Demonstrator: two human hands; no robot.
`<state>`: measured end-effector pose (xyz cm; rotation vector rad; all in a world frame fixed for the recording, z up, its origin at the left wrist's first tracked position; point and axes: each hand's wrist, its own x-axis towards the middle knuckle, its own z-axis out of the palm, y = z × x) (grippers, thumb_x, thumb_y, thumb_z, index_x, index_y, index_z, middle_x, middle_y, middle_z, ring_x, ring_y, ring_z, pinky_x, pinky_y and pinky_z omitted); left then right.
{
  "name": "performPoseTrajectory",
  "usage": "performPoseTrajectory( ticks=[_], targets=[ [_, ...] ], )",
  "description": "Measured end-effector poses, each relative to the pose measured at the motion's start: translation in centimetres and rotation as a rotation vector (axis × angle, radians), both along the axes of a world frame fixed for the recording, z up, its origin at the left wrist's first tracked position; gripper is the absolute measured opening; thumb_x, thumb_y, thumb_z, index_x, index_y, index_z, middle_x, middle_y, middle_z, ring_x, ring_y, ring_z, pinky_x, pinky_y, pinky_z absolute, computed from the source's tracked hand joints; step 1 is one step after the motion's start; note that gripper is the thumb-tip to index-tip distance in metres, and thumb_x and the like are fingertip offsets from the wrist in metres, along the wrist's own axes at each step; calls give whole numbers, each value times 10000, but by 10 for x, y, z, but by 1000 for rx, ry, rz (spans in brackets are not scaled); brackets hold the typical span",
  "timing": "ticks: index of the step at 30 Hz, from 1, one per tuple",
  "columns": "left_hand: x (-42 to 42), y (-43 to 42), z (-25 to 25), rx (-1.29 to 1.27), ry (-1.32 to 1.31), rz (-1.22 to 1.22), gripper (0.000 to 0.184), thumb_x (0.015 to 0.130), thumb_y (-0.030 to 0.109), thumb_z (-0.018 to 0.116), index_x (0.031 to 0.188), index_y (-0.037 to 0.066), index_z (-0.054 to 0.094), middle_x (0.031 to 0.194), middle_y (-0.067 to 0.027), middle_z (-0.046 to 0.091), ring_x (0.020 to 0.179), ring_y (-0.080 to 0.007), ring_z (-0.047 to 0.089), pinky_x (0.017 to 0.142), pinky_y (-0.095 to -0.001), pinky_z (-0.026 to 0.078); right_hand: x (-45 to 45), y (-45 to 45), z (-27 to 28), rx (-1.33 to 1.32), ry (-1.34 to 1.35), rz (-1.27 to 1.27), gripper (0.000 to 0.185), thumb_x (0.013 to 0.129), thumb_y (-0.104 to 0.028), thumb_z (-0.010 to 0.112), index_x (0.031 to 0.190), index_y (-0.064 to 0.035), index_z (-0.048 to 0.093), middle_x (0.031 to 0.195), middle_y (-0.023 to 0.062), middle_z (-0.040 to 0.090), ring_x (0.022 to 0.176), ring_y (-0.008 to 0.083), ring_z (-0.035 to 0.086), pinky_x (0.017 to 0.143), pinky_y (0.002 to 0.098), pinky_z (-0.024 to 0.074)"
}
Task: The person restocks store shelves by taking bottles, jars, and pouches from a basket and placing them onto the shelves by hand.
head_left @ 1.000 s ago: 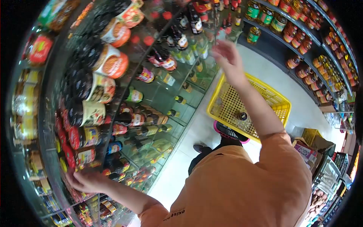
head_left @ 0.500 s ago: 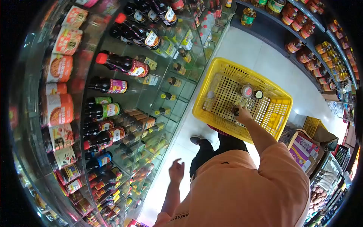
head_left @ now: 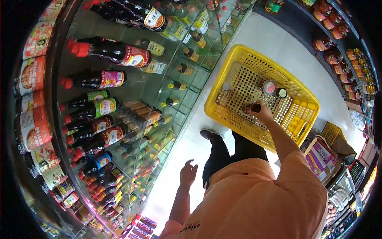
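A yellow plastic basket [head_left: 212, 108] with perforated sides stands on the floor in front of me. My right hand [head_left: 264, 115] reaches inside it, fingers closed on a small dark jar [head_left: 248, 108]. The jar is tilted, and my fingers hide part of it. Just beyond, a clear tub with a pink-and-white label [head_left: 269, 86] stands beside a smaller dark jar with a pale green top [head_left: 282, 93]. My left hand [head_left: 188, 173] hangs free near the glass shelving, fingers apart and holding nothing.
Glass shelves on the left hold dark sauce bottles [head_left: 115, 55] and orange-labelled jars [head_left: 34, 127]. Across the pale tiled floor [head_left: 274, 34], dark shelves carry oil bottles [head_left: 332, 57]. A purple-and-white carton [head_left: 320, 159] sits at the right, near a smaller yellow crate [head_left: 330, 133].
My right hand has lifted slightly with the dark jar, which now shows more of its side. My left hand stays low and free. The view has shifted a little.
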<state>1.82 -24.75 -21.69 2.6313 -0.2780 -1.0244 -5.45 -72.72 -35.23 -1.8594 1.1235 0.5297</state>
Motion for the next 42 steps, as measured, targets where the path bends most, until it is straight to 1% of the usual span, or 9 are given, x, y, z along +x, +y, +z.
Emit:
performPoseTrajectory(
  ticks=[4,11,16,18,21,23,26,30,42],
  targets=[
    [45,-101,34,-259,-16,14,501,847,152,762,1304,73,572,788,-52,666,713,-166,636,697,-321,528,-14,-10,51,54,-366,7,719,736,-299,859,1303,-77,476,1085,170,680,1017,305,680,880,378,526],
    [65,-239,46,-871,33,-156,709,770,242,853,1344,-3,515,1136,-121,685,993,-220,661,898,-342,528,20,0,195,554,-716,114,658,741,-103,853,1301,-3,524,1185,109,619,1113,202,604,958,360,492],
    [62,-244,57,-775,475,-194,733,717,228,898,1305,-12,531,1074,-92,679,940,-163,641,840,-323,542,14,13,174,864,-836,-34,660,804,-162,830,1361,-14,508,1220,122,608,1122,204,592,935,361,502],
    [53,-214,40,-706,759,105,695,709,170,897,1286,13,542,1034,-84,679,890,-142,647,761,-301,558,-1,-7,128,882,-688,-178,626,850,-195,797,1374,-16,504,1230,135,608,1127,221,593,930,358,508],
    [38,-161,34,-655,888,284,625,732,53,847,1278,22,544,1038,-78,670,885,-150,655,741,-295,573,-32,-53,50,-161,-454,-76,586,840,-180,749,1352,-19,512,1293,199,565,1183,318,579,960,440,518],
    [29,-127,31,-644,921,299,605,746,22,824,1281,18,541,1052,-79,667,891,-165,660,764,-308,578,-50,-88,23,-367,-77,-121,624,799,-135,744,1366,-49,495,1334,225,522,1244,376,536,1005,480,497],
    [14,-90,31,-545,843,445,561,763,-13,789,1269,13,547,1069,-92,666,900,-181,675,794,-322,581,-70,-115,-24,-467,41,-26,807,799,-150,744,1499,-197,346,1396,248,441,1286,430,492,1056,479,467],
    [-4,-49,20,-562,773,679,510,794,26,764,1257,-1,552,1088,-122,671,943,-215,697,840,-349,583,-63,-128,-62,-362,137,-78,894,754,-154,763,1521,-177,304,1427,305,392,1284,485,479,1068,493,454],
    [-8,-35,13,-643,719,720,518,819,105,763,1266,-15,529,1087,-140,674,923,-257,715,831,-374,601,-97,-142,-66,-495,-8,-213,685,725,-134,791,1344,-132,497,1232,245,596,1128,439,597,948,480,510]
  ],
)
